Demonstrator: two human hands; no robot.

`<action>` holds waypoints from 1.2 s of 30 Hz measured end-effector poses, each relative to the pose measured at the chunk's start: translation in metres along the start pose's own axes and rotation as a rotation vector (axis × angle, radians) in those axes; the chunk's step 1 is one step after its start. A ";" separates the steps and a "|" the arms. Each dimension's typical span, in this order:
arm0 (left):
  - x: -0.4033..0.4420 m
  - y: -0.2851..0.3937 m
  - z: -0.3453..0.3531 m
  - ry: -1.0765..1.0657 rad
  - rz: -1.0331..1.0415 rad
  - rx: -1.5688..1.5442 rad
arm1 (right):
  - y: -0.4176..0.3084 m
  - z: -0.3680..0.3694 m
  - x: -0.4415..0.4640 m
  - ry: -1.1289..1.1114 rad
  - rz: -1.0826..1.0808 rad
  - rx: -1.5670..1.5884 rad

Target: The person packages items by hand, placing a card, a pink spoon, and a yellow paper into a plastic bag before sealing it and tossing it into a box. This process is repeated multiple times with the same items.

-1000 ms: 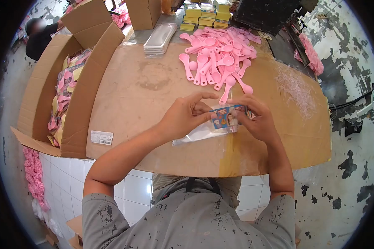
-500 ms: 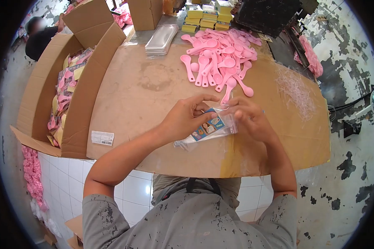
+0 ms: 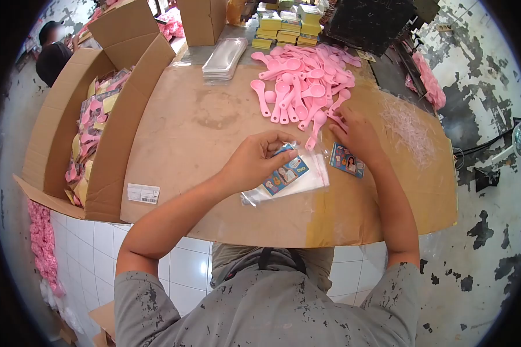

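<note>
My left hand (image 3: 259,161) is closed, thumb and fingers pinching a clear plastic bag (image 3: 315,173) with a blue printed card (image 3: 286,175) in or against it. More clear bags seem to lie beneath it. My right hand (image 3: 356,136) is at the near right edge of a heap of pink spoons (image 3: 314,75), thumb and fingers around one pink spoon (image 3: 337,120). Just below that hand lie blue printed cards (image 3: 347,161) on the cardboard. A single pink spoon (image 3: 316,130) lies between my hands, its handle end towards the bag.
A tall cardboard box (image 3: 107,139) of packed spoons stands left. Clear plastic cases (image 3: 224,59) and stacks of yellow-edged cards (image 3: 289,26) are at the back. Clear plastic scraps (image 3: 411,127) lie right. A label (image 3: 143,193) sits front left. A person (image 3: 55,55) is far left.
My right hand has left the bag and moved up and right to the spoon heap, uncovering the blue cards. My left hand stays on the bag.
</note>
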State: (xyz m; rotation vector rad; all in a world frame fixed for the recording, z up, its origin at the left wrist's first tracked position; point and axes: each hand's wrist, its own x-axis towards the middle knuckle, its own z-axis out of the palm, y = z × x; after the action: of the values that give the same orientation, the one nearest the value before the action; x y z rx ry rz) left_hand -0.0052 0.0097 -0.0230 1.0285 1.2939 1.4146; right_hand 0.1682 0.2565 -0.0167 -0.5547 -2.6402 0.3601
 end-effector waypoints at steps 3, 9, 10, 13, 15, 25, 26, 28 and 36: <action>0.001 0.000 -0.001 0.000 -0.034 -0.016 | 0.005 0.007 0.001 0.049 0.002 0.007; -0.002 0.003 0.001 -0.020 0.015 -0.078 | -0.052 -0.026 -0.008 0.158 0.083 0.711; -0.001 0.000 0.002 -0.024 0.025 -0.089 | -0.065 -0.030 -0.011 0.160 0.091 0.859; -0.002 -0.002 0.005 -0.019 0.030 -0.069 | -0.079 -0.029 -0.013 0.257 0.087 1.027; -0.003 0.001 0.005 -0.016 0.007 -0.059 | -0.082 -0.027 -0.013 0.289 0.094 1.053; -0.004 0.007 0.004 -0.053 -0.030 -0.072 | -0.093 -0.001 -0.028 0.319 0.104 1.113; -0.003 0.003 0.002 -0.059 -0.024 -0.065 | -0.095 0.001 -0.029 0.338 0.104 1.112; -0.001 -0.001 0.001 -0.070 -0.011 -0.053 | -0.097 0.002 -0.033 0.342 0.058 1.115; -0.003 0.007 0.007 -0.072 -0.014 -0.039 | -0.085 -0.013 -0.031 0.289 0.064 1.096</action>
State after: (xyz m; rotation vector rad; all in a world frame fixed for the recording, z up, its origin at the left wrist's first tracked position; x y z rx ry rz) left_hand 0.0012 0.0076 -0.0150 1.0337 1.2144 1.3751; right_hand 0.1725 0.1696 0.0122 -0.2682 -1.7620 1.4653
